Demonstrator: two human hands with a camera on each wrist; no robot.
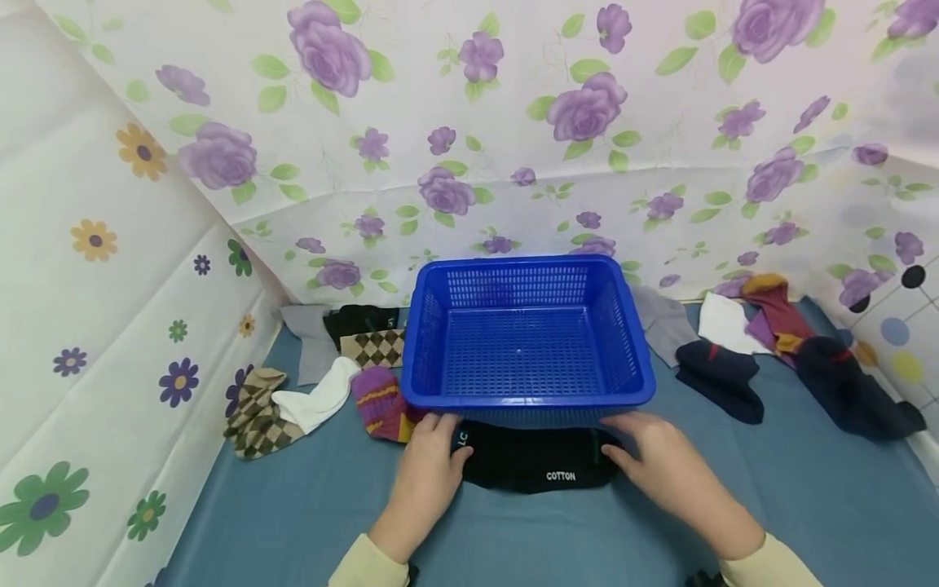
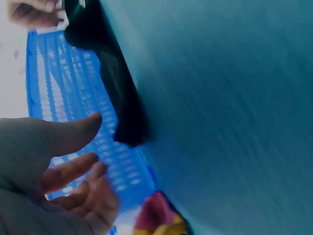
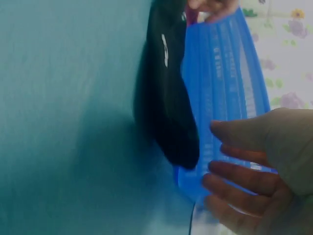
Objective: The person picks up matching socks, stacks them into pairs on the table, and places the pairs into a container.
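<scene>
A black sock (image 1: 521, 456) with white "COTTON" lettering lies stretched sideways on the blue-green cloth, just in front of a blue plastic basket (image 1: 530, 399). My left hand (image 1: 429, 465) is at the sock's left end, thumb and fingers spread apart. At the other end my right hand (image 1: 663, 456) reaches in with its thumb by the sock's edge. In the left wrist view, the left hand (image 2: 58, 181) has loose, extended fingers, with a gap to the sock (image 2: 120, 93). The right wrist view likewise has the right hand (image 3: 254, 171) relaxed beside the sock (image 3: 171, 107), apart from it.
Left of the basket lie a striped purple-and-yellow sock (image 1: 377, 399), a white sock (image 1: 323, 395), checkered socks (image 1: 260, 416), a grey sock (image 1: 304, 334) and another black one (image 1: 359, 320). On the right are navy socks (image 1: 722, 379), a white sock (image 1: 726, 324) and a multicoloured sock (image 1: 781, 318).
</scene>
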